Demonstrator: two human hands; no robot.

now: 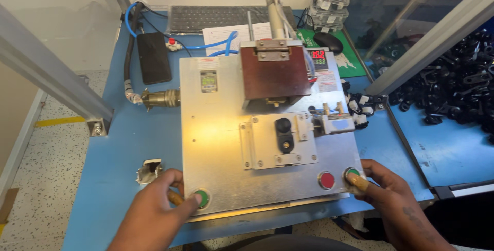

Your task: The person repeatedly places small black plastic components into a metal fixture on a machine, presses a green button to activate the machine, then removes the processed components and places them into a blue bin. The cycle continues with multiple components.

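- Left hand (154, 207): thumb on left green button (201, 198), holds nothing.
- Right hand (388, 194): thumb on right green button (352, 174), grips nothing.
- Both buttons on metal press plate (216, 143), near front edge of blue counter (128, 138).
- Red button (327, 180) just beside right green one.

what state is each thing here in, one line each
left hand: thumb on left green button
right hand: thumb on right green button
red button: untouched
press head: raised above black part
black part: seated in fixture
phone: screen dark
display: lit
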